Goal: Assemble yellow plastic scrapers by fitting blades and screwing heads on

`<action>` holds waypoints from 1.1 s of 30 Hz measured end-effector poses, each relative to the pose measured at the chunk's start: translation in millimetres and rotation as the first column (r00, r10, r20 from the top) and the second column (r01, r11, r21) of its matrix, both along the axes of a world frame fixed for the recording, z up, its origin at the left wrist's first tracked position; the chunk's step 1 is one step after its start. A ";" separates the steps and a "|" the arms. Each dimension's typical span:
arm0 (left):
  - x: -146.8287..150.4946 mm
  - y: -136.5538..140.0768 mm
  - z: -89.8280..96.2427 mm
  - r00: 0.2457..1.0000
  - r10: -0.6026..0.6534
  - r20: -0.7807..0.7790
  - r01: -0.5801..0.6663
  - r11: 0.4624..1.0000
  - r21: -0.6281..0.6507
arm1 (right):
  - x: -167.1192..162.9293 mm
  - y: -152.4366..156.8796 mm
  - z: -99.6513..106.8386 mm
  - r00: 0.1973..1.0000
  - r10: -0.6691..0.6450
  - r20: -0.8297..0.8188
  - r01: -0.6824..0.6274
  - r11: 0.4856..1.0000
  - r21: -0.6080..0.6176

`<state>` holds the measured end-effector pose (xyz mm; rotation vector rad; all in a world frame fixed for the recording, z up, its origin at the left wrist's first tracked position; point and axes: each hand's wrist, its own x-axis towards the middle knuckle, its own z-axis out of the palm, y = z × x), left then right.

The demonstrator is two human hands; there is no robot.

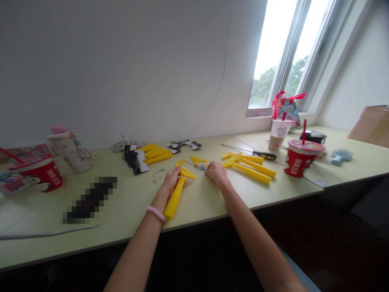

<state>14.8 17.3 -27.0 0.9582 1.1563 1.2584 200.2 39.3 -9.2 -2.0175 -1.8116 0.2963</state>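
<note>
Left hand [172,178] clasps a yellow scraper handle [175,199]; whether the right hand [216,172] pinches metal pieces [201,167], I cannot tell. A leftward brush could scatter loose hardware [155,178].

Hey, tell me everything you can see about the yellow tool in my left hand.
The yellow tool looks like smooth, hard plastic. Its long, rounded handle has a small dark dot near the butt and narrows toward a wider, flared head with what look like openings. It lies at a slant, butt toward you near the front edge of the table, head pointing away. Your left hand grips it near the head; whether it also touches the tabletop is unclear.
</note>
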 end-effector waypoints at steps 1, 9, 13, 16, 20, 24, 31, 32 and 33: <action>0.5 -1.0 0.8 1.000 -0.010 -0.007 0.010 1.000 -0.009 | -0.9 1.0 0.4 1.000 -0.010 -0.004 0.010 1.000 -0.011; -2.7 -0.5 0.4 0.995 -0.091 -0.028 0.090 0.996 -0.028 | -1.1 -4.6 -1.4 0.996 -0.057 0.072 0.058 0.998 -0.009; -0.6 -0.7 -1.3 0.989 -0.097 -0.110 0.095 0.995 -0.030 | -0.3 -8.8 -2.5 0.988 -0.057 0.142 0.053 0.998 0.034; 0.9 -0.6 -2.7 0.985 -0.101 -0.143 0.099 0.995 -0.023 | 0.3 -6.9 -3.8 0.982 -0.072 0.172 0.069 0.997 0.025; 0.4 1.6 -6.9 0.984 -0.092 -0.156 0.092 0.996 -0.004 | -2.0 -5.0 -4.0 0.983 -0.061 0.172 0.059 0.998 0.014; -1.0 5.1 -12.6 0.976 -0.077 -0.206 0.085 0.996 0.028 | -3.3 -7.9 -3.4 0.987 -0.048 0.155 0.044 0.999 0.031; -0.3 5.8 -14.1 0.966 -0.064 -0.250 0.076 0.996 0.036 | 7.4 -8.5 -8.8 0.996 -0.078 0.044 0.073 0.993 0.092; -0.2 5.5 -13.8 0.965 -0.060 -0.257 0.072 0.997 0.039 | 8.3 -8.2 -9.2 0.996 -0.075 0.040 0.071 0.993 0.098; -0.2 5.2 -13.6 0.964 -0.056 -0.261 0.070 0.997 0.042 | 8.8 -8.0 -9.3 0.996 -0.075 0.037 0.071 0.992 0.104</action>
